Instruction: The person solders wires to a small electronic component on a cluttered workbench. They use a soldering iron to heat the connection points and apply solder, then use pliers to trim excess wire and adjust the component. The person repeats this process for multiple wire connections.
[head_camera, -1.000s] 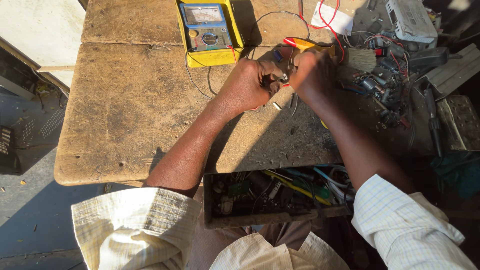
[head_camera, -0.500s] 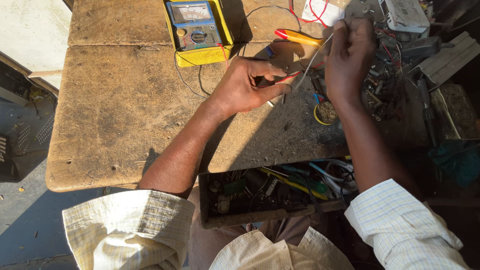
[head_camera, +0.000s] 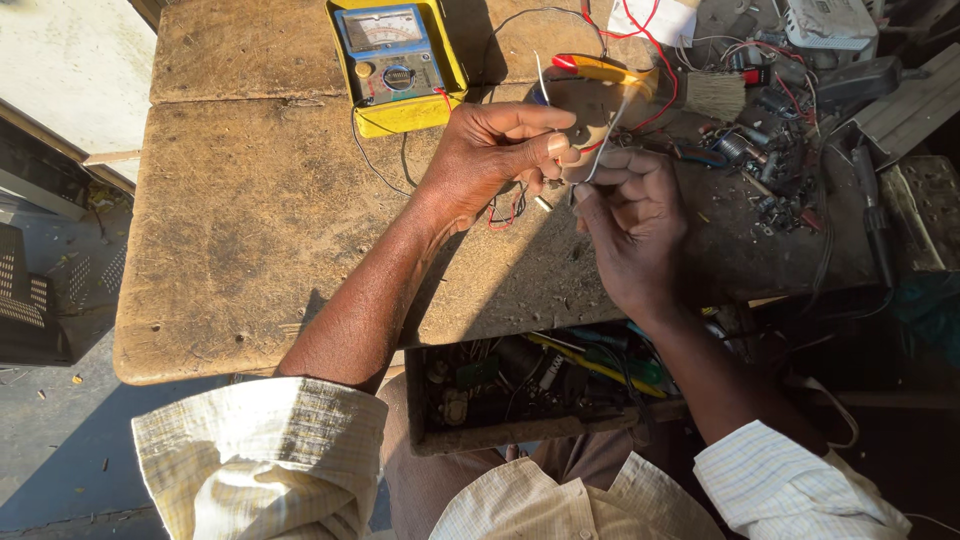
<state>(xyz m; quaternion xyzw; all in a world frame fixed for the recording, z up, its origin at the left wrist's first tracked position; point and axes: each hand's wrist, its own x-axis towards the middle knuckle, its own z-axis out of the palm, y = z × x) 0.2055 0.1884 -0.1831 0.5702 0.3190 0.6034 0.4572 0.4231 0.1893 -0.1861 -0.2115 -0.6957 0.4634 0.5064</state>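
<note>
Between both hands' grips, left hand (head_camera: 490, 150) and right hand (head_camera: 630, 225) pinch a thin wire (head_camera: 607, 135).

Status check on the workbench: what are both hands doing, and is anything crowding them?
Left hand pinching a small part. Right hand shut on a thin white wire. Yellow meter and brush close by, not touching.

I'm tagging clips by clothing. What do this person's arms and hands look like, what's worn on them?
Both hands are bare: no gloves, rings or watch visible on the left hand or right hand. The forearms are uncovered too. The person wears a pale cream shirt with a fine check pattern; the left sleeve and right sleeve are rolled up to about the elbow.
</note>
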